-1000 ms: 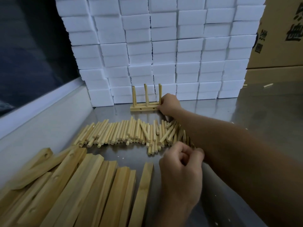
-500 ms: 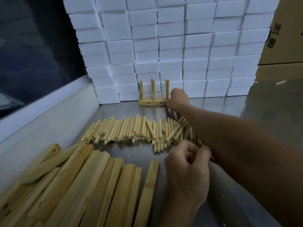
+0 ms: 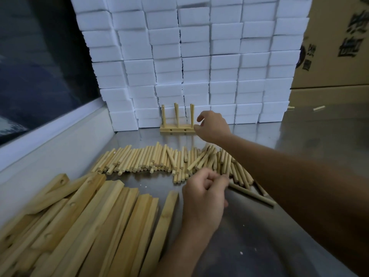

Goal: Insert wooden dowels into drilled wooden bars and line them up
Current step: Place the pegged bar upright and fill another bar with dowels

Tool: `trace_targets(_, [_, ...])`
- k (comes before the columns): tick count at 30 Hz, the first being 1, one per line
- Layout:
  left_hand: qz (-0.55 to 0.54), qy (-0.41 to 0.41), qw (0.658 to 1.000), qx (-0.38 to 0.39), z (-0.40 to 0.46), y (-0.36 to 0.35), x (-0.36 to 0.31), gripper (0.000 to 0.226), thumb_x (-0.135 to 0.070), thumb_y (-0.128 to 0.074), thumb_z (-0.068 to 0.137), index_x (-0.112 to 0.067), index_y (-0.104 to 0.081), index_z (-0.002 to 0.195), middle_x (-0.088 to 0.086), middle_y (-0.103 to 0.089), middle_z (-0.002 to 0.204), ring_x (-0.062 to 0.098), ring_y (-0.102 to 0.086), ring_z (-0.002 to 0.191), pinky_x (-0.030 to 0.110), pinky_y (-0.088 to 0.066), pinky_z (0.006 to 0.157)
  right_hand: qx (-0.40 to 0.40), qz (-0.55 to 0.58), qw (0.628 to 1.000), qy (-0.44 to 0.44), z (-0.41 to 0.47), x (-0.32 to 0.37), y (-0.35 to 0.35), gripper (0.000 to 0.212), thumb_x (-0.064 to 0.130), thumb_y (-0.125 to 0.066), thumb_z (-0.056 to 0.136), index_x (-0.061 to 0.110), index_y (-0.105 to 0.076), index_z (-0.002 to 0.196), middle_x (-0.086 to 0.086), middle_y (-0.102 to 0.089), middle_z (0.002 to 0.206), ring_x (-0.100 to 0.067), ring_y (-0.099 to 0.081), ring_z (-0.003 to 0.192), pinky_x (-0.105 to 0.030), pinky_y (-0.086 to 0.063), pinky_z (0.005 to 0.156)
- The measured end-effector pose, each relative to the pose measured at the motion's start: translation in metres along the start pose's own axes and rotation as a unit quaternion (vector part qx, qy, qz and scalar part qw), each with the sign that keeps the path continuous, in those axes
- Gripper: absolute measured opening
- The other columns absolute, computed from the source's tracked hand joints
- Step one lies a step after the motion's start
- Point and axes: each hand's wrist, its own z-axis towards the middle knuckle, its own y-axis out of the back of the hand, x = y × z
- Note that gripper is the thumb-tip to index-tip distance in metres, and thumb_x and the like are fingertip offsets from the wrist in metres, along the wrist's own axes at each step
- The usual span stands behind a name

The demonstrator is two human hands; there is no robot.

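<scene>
A short drilled bar with three upright dowels stands at the back, against the white foam blocks. My right hand hovers at the bar's right end with loosely curved fingers, and only the thumb tip is near the wood. Loose dowels lie in a long row across the middle of the table. My left hand sits at the near right edge of that row, fingers curled and pinching a dowel that sticks out to the right. Several drilled bars are heaped at the front left.
A wall of white foam blocks closes off the back. Cardboard boxes stand at the back right. A white ledge and dark pane run along the left. The steel table shows bare metal at right, with a stray dowel.
My right hand has loosened its grip on the doweled bar's end, and its fingers have lifted off. The bar now stands against the foam blocks. My left hand stays at the dowel row.
</scene>
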Motion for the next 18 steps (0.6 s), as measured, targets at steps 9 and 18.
trace_targets(9, [0.072, 0.012, 0.997, -0.017, 0.001, -0.001, 0.003, 0.021, -0.012, -0.058, 0.088, -0.014, -0.059, 0.067, 0.001, -0.055, 0.047, 0.015, -0.057, 0.05, 0.033, -0.046, 0.054, -0.09, 0.073, 0.992, 0.041, -0.102, -0.016, 0.048, 0.019, 0.029, -0.062, 0.092, 0.018, -0.069, 0.106, 0.014, -0.064, 0.079, -0.007, -0.063, 0.077, -0.032, -0.056, 0.074])
trace_targets(18, [0.148, -0.024, 0.988, -0.046, -0.007, -0.004, -0.003, 0.018, -0.009, -0.06, 0.09, -0.011, -0.062, 0.073, 0.01, -0.06, 0.056, 0.018, -0.057, 0.051, 0.027, -0.045, 0.05, -0.12, 0.021, 0.989, 0.08, -0.186, -0.035, 0.075, 0.009, 0.018, -0.064, 0.09, 0.013, -0.072, 0.093, 0.001, -0.07, 0.083, -0.018, -0.064, 0.077, -0.038, -0.054, 0.071])
